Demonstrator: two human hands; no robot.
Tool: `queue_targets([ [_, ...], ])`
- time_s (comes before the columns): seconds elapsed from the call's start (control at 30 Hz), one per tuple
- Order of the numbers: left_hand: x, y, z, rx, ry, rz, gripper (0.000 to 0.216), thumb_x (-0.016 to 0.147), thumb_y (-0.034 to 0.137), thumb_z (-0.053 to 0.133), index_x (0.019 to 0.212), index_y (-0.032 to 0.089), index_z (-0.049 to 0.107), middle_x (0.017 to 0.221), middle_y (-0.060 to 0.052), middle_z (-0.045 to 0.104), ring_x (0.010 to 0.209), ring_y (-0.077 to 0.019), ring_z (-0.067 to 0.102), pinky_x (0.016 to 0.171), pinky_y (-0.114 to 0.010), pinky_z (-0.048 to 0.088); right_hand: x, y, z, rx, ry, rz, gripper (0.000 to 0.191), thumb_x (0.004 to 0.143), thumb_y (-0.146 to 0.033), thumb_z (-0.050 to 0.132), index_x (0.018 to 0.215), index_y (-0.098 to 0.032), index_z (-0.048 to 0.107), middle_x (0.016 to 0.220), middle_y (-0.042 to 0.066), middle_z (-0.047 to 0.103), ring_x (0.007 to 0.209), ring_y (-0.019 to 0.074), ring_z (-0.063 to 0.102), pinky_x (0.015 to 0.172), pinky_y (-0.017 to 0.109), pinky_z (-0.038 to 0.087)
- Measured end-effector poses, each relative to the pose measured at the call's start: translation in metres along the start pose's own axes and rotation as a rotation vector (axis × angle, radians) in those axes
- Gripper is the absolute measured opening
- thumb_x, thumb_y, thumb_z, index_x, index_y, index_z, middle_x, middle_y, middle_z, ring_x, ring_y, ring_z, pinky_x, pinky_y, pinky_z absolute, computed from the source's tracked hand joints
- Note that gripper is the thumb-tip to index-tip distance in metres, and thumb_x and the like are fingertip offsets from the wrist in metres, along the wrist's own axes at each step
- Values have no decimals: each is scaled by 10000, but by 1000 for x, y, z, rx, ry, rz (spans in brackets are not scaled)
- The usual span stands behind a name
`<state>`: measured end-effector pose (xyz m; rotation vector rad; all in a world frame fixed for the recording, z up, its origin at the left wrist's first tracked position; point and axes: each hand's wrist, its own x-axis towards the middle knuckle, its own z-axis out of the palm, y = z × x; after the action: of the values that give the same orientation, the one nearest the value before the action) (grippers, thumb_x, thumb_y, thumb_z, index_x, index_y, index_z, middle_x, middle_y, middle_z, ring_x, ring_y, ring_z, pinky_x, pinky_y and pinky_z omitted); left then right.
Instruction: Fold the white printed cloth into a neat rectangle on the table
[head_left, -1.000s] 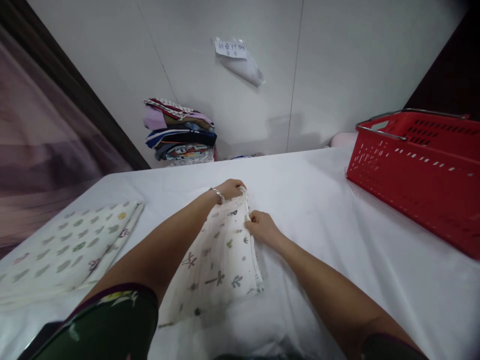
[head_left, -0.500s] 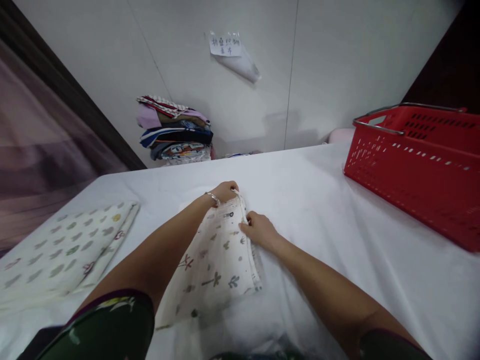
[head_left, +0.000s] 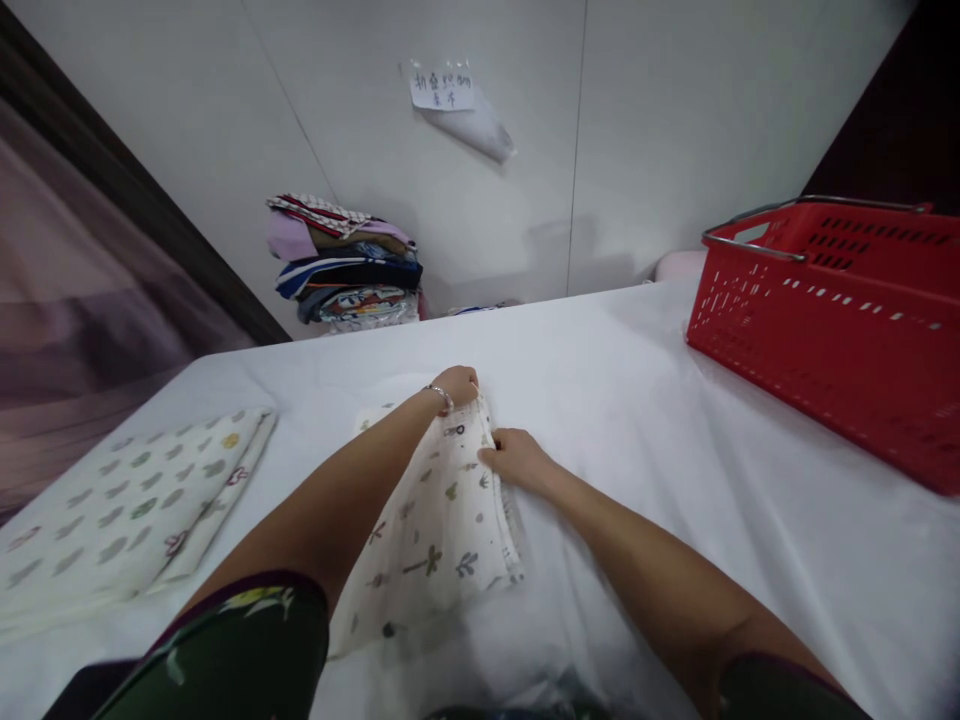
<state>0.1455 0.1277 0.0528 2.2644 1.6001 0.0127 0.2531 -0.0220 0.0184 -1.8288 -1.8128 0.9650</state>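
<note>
A white cloth with small printed figures (head_left: 442,530) lies folded on the white-covered table (head_left: 645,420) in front of me. My left hand (head_left: 459,385), with a bracelet on the wrist, is closed on the cloth's far corner. My right hand (head_left: 511,460) pinches the cloth's right edge a little nearer to me, fingers closed on the fabric. Both forearms reach out over the cloth.
A second folded printed cloth (head_left: 127,500) lies at the table's left. A red plastic basket (head_left: 832,320) with a metal handle stands at the right. A stack of folded clothes (head_left: 345,265) sits against the wall behind the table, under a paper note (head_left: 442,90).
Both hands have kept their hold on the cloth and have scarcely shifted. The view has tilted slightly, and a bit more cloth shows left of my left forearm.
</note>
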Motion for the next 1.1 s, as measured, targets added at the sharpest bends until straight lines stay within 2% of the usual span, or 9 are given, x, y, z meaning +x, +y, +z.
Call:
queue_targets([
  [0.2, 2, 1, 12, 43, 19, 6, 247, 633, 225, 521, 840, 201, 652, 939, -103, 662, 746, -218, 612, 569, -273, 481, -8, -2, -11, 63, 33, 85, 424, 730, -515, 546, 971, -167, 568, 919, 71, 620, 744, 164, 544, 561, 219, 328],
  [0.3, -3, -3, 14, 30, 63, 38, 350, 673, 206, 493, 1000, 219, 619, 1011, -77, 652, 869, -211, 607, 741, -296, 490, -3, 1, -8, 67, 4, 61, 365, 745, -495, 533, 881, -163, 601, 838, 56, 623, 701, 150, 531, 558, 217, 324],
  [0.4, -15, -6, 8, 7, 141, 85, 472, 707, 196, 488, 1178, 190, 520, 1180, -66, 578, 1036, -187, 547, 917, -280, 422, 2, 4, -4, 64, -7, 21, 266, 761, -398, 514, 744, -152, 612, 717, 32, 604, 621, 120, 497, 536, 210, 299],
  [0.57, -64, -11, -4, -29, 225, 162, 491, 791, 356, 475, 1241, 159, 456, 1285, -72, 492, 1058, -186, 532, 967, -296, 392, 4, 7, -6, 148, 24, 41, 221, 747, -337, 531, 714, -135, 617, 652, 12, 587, 579, 92, 478, 525, 194, 294],
  [0.67, -109, -13, 10, 26, 173, 293, 539, 801, 453, 465, 1259, 171, 444, 1335, -79, 455, 1197, -218, 439, 1030, -339, 332, 5, 10, -8, 172, 8, 59, 248, 746, -367, 544, 707, -131, 611, 589, 4, 567, 549, 88, 480, 508, 188, 301],
  [0.73, -135, -14, 30, 122, 108, 351, 630, 792, 524, 454, 1307, 167, 399, 1399, -105, 375, 1295, -252, 314, 1080, -409, 240, 5, 11, -9, 152, -17, 46, 272, 752, -393, 545, 686, -135, 600, 548, -2, 552, 519, 85, 479, 494, 186, 305],
  [0.8, -152, -15, 50, 185, 94, 360, 668, 812, 552, 397, 1355, 168, 336, 1453, -116, 272, 1345, -263, 207, 1098, -458, 165, 4, 11, -10, 119, -43, 17, 315, 767, -432, 538, 660, -139, 584, 515, -1, 543, 491, 86, 482, 484, 187, 313],
  [0.9, -158, -16, 66, 210, 105, 341, 672, 837, 564, 323, 1387, 180, 279, 1479, -105, 198, 1365, -250, 138, 1104, -467, 121, 0, 10, -11, 144, -75, 23, 387, 775, -514, 529, 666, -145, 561, 494, 2, 540, 449, 93, 494, 462, 193, 333],
  [1.1, -149, -19, 68, 197, 95, 331, 690, 837, 591, 266, 1399, 190, 253, 1491, -79, 163, 1371, -236, 112, 1108, -462, 95, -27, 13, -9, 515, -160, 162, 395, 764, -551, 557, 763, -161, 492, 588, 12, 595, 418, 96, 536, 375, 180, 324],
])
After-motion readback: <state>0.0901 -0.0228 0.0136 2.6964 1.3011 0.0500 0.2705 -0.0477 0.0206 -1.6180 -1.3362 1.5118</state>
